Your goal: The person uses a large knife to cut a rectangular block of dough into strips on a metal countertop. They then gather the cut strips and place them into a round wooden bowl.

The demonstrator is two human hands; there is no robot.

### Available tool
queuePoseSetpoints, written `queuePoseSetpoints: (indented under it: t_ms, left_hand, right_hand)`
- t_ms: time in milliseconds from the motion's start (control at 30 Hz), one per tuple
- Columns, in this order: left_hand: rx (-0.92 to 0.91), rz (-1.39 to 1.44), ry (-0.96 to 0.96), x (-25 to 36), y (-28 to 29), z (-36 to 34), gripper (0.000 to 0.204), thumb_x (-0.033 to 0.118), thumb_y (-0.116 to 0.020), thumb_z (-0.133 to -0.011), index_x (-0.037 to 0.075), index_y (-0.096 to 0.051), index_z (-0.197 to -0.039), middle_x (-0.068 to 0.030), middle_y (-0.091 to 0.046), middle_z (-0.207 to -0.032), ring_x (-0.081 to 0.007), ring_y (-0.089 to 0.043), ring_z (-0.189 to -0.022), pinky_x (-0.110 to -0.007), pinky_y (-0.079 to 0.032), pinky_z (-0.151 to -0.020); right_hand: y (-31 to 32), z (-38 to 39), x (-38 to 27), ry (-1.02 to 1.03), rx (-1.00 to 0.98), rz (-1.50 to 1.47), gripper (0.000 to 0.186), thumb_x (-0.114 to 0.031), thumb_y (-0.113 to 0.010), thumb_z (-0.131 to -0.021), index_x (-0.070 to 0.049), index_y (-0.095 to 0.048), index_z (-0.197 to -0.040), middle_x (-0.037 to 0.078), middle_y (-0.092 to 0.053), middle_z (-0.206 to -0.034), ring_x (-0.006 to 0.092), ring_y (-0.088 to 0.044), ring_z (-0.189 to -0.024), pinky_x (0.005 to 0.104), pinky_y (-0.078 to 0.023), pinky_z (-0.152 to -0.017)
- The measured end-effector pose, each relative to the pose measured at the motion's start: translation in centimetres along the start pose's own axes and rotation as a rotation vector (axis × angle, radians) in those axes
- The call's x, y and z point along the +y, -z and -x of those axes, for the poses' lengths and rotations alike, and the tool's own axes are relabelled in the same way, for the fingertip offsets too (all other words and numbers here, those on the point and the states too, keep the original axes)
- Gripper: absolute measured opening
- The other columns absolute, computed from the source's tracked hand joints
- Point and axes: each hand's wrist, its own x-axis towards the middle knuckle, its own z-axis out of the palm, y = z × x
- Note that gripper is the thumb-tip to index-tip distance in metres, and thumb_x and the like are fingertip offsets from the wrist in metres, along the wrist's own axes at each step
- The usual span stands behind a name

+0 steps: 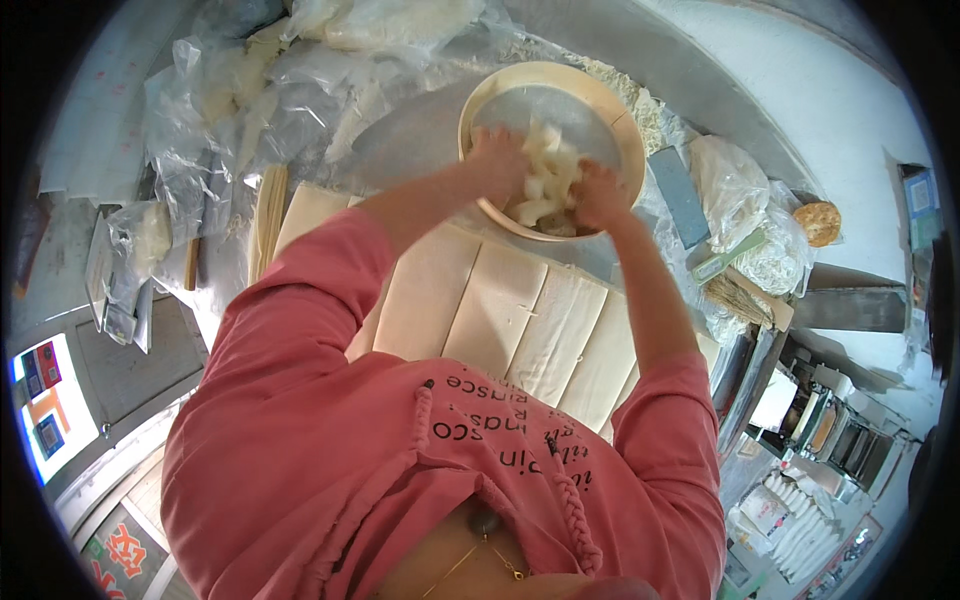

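Both my hands reach into a round sieve (pixel 632 135) with a pale wooden rim. A loose heap of thin, cream-coloured dough sheets (pixel 548 180) lies folded and tumbled inside it. At the heap's left side is my left hand (pixel 497 163), its fingers blurred against the sieve. My right hand (pixel 600 197) is closed around the right edge of the dough sheets. Long, pale rows of stacked dough (pixel 498 300) lie side by side between the sieve and my body.
Crumpled clear plastic bags (pixel 300 90) cover the back left. Thin wooden sticks (pixel 268 215) lie left of the rows. Right of the sieve are a grey-blue block (pixel 678 197), bagged white stuff (pixel 770 250) and a round brown cake (pixel 818 224). A machine (pixel 840 425) stands farther right.
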Motion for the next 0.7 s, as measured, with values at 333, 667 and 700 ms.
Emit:
queuePoseSetpoints:
  t_ms: [333, 667, 700]
  left_hand:
    - [-0.181, 1.197, 0.138, -3.3, 9.2, -4.5, 0.029, 0.015, -0.063, -0.07, 0.006, -0.062, -0.097, -0.0096, -0.062, -0.089, -0.0179, -0.06, -0.083, -0.034, -0.048, -0.071]
    - [-0.14, 1.041, 0.752, -0.2, 3.6, -2.6, 0.026, 0.017, -0.062, -0.081, 0.005, -0.056, -0.104, -0.0041, -0.058, -0.087, -0.0129, -0.055, -0.076, -0.028, -0.046, -0.058]
    - [-0.241, 1.342, 0.888, 0.7, 3.3, -2.3, 0.026, 0.017, -0.061, -0.082, 0.006, -0.056, -0.104, -0.0041, -0.058, -0.088, -0.0138, -0.056, -0.078, -0.029, -0.047, -0.06]
  right_hand:
    - [4.5, -1.9, 5.4, -0.538, -0.05, -1.907, 0.049, -0.017, -0.064, -0.069, -0.002, -0.051, -0.113, 0.009, -0.06, -0.1, 0.0248, -0.059, -0.088, 0.0338, -0.049, -0.07]
    - [1.3, -2.2, -1.0, -0.081, 0.043, -0.044, 0.03, -0.022, -0.066, -0.067, -0.008, -0.065, -0.094, 0.015, -0.063, -0.084, 0.025, -0.062, -0.078, 0.0336, -0.048, -0.07]
    - [0.7, -2.4, -1.2, -0.316, -0.098, -0.286, 0.027, -0.018, -0.066, -0.067, -0.006, -0.064, -0.091, 0.013, -0.062, -0.08, 0.0222, -0.061, -0.076, 0.0309, -0.047, -0.068]
